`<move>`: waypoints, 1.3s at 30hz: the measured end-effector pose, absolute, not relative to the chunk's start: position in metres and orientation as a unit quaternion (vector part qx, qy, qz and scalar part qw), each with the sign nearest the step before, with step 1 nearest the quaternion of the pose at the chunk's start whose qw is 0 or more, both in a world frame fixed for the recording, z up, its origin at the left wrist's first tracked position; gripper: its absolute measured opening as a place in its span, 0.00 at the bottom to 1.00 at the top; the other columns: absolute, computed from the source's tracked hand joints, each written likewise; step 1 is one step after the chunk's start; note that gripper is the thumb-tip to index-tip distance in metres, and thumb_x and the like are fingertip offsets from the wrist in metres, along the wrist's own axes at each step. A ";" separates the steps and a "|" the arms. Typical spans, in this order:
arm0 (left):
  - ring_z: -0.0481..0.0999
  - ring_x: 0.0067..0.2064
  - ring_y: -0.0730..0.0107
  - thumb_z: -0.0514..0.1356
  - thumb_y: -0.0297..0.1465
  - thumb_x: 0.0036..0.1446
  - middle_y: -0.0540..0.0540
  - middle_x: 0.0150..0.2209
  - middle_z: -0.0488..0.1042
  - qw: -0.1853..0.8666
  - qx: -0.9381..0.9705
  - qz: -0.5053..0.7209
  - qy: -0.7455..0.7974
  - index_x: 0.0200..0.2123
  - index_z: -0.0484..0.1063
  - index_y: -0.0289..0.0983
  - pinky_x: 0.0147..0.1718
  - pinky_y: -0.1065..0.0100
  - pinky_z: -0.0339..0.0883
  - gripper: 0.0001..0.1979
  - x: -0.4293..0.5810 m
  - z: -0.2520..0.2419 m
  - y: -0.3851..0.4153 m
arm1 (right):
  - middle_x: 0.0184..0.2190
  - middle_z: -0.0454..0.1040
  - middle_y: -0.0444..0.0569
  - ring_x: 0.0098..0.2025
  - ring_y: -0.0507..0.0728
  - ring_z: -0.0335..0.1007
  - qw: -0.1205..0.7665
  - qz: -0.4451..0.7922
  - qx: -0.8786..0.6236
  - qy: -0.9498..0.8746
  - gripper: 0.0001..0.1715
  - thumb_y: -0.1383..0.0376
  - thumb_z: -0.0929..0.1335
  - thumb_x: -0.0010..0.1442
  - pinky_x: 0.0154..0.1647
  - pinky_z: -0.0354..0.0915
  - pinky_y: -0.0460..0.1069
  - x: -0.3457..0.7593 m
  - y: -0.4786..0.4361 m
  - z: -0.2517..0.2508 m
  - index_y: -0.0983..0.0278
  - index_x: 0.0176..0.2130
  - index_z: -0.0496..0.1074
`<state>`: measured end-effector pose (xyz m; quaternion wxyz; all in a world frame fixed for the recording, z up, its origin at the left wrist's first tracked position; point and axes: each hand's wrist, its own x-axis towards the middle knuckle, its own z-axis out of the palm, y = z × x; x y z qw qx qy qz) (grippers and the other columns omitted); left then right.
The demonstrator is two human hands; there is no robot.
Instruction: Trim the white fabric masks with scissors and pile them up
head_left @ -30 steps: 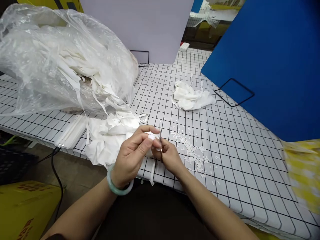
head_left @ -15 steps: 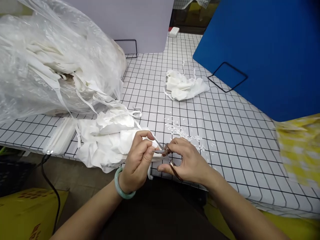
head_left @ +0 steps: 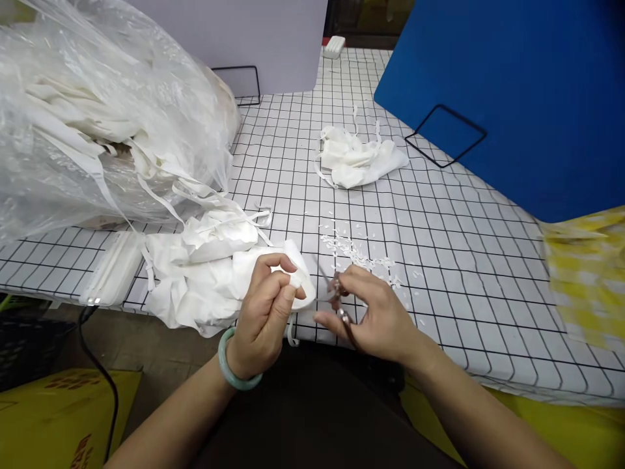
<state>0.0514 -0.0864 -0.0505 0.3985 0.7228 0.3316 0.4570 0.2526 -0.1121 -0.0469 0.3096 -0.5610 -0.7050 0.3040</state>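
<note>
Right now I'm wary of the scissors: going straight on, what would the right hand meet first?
Probably the left hand; the white cloth starts nearer in the picture but seems lower, though depth is unclear.

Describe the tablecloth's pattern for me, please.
The tablecloth is white with black grid lines; see the head view.

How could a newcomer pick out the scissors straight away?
Start at the gridded tabletop. Near its front edge, find the bare-wristed right hand, with small white scraps scattered just beyond it. It holds the scissors, whose shiny, brownish metal stands out from the scraps and the white cloth to the left.
</note>
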 end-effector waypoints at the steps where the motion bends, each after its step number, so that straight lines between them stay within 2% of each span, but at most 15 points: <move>1: 0.65 0.52 0.63 0.48 0.24 0.71 0.43 0.42 0.64 0.400 0.726 0.454 0.328 0.37 0.69 0.36 0.49 0.63 0.65 0.12 0.052 -0.050 -0.087 | 0.24 0.71 0.45 0.29 0.55 0.65 0.300 0.297 -0.555 -0.717 0.24 0.47 0.73 0.57 0.32 0.63 0.50 0.250 -0.114 -0.047 0.62 0.26 0.69; 10: 0.64 0.50 0.63 0.48 0.22 0.69 0.43 0.41 0.63 0.398 0.744 0.438 0.310 0.35 0.66 0.37 0.48 0.63 0.63 0.11 0.054 -0.049 -0.089 | 0.18 0.69 0.42 0.23 0.51 0.63 0.276 0.277 -0.539 -0.746 0.29 0.45 0.72 0.58 0.32 0.60 0.50 0.246 -0.113 -0.045 0.62 0.22 0.63; 28: 0.66 0.51 0.56 0.49 0.25 0.70 0.42 0.36 0.68 0.380 0.759 0.440 0.292 0.38 0.70 0.38 0.47 0.55 0.65 0.11 0.056 -0.054 -0.088 | 0.17 0.67 0.42 0.22 0.51 0.62 0.265 0.334 -0.544 -0.722 0.31 0.44 0.72 0.57 0.30 0.60 0.48 0.244 -0.111 -0.041 0.61 0.19 0.61; 39: 0.65 0.51 0.60 0.49 0.22 0.69 0.43 0.37 0.67 0.394 0.771 0.426 0.263 0.39 0.68 0.37 0.48 0.58 0.66 0.10 0.071 -0.056 -0.083 | 0.15 0.60 0.40 0.20 0.49 0.54 0.272 0.292 -0.579 -0.711 0.36 0.40 0.68 0.60 0.26 0.55 0.47 0.256 -0.121 -0.051 0.61 0.18 0.57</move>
